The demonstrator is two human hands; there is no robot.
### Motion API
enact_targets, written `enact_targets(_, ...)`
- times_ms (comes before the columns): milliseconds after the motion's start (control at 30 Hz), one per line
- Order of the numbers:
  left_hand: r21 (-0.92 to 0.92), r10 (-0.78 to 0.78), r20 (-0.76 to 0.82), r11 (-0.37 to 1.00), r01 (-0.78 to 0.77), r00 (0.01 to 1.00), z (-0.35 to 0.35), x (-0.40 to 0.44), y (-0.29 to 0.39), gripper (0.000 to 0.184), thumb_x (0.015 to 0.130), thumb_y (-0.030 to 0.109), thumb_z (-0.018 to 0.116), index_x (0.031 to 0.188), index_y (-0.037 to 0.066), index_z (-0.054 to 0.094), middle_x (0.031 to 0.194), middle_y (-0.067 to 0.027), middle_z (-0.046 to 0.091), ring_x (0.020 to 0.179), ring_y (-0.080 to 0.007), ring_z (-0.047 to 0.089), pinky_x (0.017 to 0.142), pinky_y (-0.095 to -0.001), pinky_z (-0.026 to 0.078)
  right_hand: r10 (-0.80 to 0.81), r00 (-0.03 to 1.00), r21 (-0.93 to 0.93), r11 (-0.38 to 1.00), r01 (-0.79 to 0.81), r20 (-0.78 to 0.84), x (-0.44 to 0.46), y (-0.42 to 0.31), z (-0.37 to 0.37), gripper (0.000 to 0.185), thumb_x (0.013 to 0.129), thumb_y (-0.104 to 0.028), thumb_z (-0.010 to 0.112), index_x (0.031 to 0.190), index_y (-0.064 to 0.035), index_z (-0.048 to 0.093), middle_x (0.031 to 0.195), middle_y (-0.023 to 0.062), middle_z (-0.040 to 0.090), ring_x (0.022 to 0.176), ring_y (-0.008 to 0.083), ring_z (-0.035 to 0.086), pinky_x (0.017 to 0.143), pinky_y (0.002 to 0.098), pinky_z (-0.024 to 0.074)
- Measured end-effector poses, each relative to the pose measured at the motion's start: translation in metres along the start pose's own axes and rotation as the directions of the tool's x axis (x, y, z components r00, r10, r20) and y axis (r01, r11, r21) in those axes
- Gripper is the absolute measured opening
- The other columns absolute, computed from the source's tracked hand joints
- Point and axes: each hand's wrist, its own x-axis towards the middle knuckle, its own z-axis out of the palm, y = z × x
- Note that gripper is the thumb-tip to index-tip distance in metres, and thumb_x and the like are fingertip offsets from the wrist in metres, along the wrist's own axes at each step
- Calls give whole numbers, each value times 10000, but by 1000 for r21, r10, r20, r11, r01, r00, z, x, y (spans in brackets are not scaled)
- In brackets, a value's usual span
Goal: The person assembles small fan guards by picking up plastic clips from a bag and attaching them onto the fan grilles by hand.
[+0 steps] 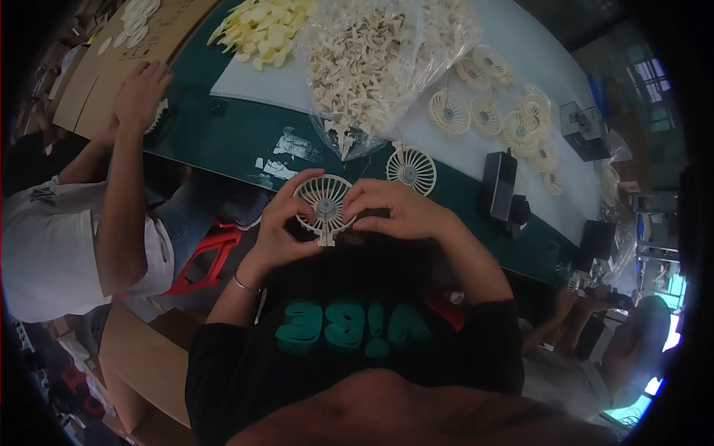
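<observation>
While my left hand (pixel 281 227) and right hand (pixel 387 209) pinch the slatted guard (pixel 326 207) before the table (pixel 223 134), its stem piece (pixel 326 237) meets the rim; I judge positioning done, final seating unconfirmed.

Place: a small-parts workshop
Bench: long green worktable (pixel 201 141), people at both sides of the frame
Bulk parts: clear bag (pixel 364 67) full of cream plastic pieces, top centre; heap of yellow pieces (pixel 264 30) to its left
Repeated parts: many round slatted grilles (pixel 449 112), upper right
Co-workers: person in white (pixel 59 245), left; another person (pixel 569 379), lower right
Packaging: cardboard (pixel 160 44), upper left; box (pixel 137 364), lower left
Storage: shelving (pixel 658 223), right edge
</observation>
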Motion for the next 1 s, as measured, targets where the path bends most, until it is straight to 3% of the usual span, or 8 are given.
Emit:
enact_targets(167, 241, 56, -47, 969, -43, 997, -9, -1, 2, 394, 641, 76, 906, 792, 47, 543, 1479, -300, 511, 1289, -359, 621, 1042, -422, 516, 80, 989, -91, 992, -92, -128, 27, 8, -24, 222, 935, -52, 682, 1147, -98, 726, 1246, 75, 666, 1105, 267, 677, 924, 349, 550)
enact_targets(233, 299, 20, -52, 954, -4, 998, -12, -2, 1, 395, 645, 87, 911, 783, 48, 543, 1471, -286, 526, 1259, -348, 645, 1027, -416, 529, -60, 973, -653, 750, -103, -223, 38, 24, -41, 249, 908, -38, 675, 1134, -126, 729, 1225, 55, 676, 1087, 271, 682, 903, 356, 565)
enact_targets(333, 345, 45, -39, 938, -28, 998, -16, -1, -2, 407, 648, 96, 919, 778, 45, 536, 1476, -273, 527, 1244, -334, 659, 1013, -411, 540, 7, 997, -728, 683, -60, -75, 55, 40, -63, 239, 882, -55, 689, 1099, -144, 731, 1179, 35, 685, 1068, 266, 679, 870, 364, 572)
enact_targets(567, 361, 40, -59, 932, -16, 997, -15, -2, -8, 426, 652, 90, 926, 782, 47, 523, 1478, -262, 523, 1255, -347, 655, 1001, -412, 546, 116, 992, -760, 639, -118, -56, 59, 36, -59, 165, 886, -163, 733, 1039, -103, 727, 1048, 62, 681, 947, 308, 675, 795, 408, 548)
enact_targets(767, 410, 121, -35, 907, -97, 992, -12, -2, -15, 389, 629, 47, 867, 811, 51, 523, 1506, -227, 504, 1260, -363, 639, 914, -376, 571, 64, 986, -646, 748, -150, -155, 48, 50, -56, 191, 885, -185, 762, 1049, -88, 754, 960, 87, 700, 894, 306, 686, 768, 396, 543)
enact_targets(867, 409, 137, -41, 906, -108, 990, -10, -1, -14, 400, 624, 51, 880, 807, 53, 524, 1502, -227, 507, 1262, -364, 637, 909, -371, 571, 102, 939, -471, 844, -256, -327, 45, 31, -49, 177, 889, -143, 766, 1051, -73, 774, 922, 98, 728, 869, 269, 715, 756, 348, 555)
enact_targets(933, 425, 176, -33, 893, -145, 984, -9, 1, -12, 416, 622, 63, 898, 803, 52, 524, 1497, -237, 505, 1264, -375, 633, 917, -374, 573, 450, 787, 166, 892, -421, -423, 39, -7, -34, 167, 901, -185, 766, 1025, -74, 779, 861, 75, 739, 859, 252, 722, 745, 324, 567)
enact_targets(1000, 412, 198, -41, 896, -164, 979, -7, 3, -11, 425, 621, 79, 910, 803, 49, 527, 1492, -247, 506, 1259, -382, 635, 930, -383, 575, 436, 839, 121, 899, -421, -324, 25, -36, -17, 164, 907, -182, 763, 1035, -80, 778, 873, 61, 736, 864, 229, 722, 743, 307, 566)
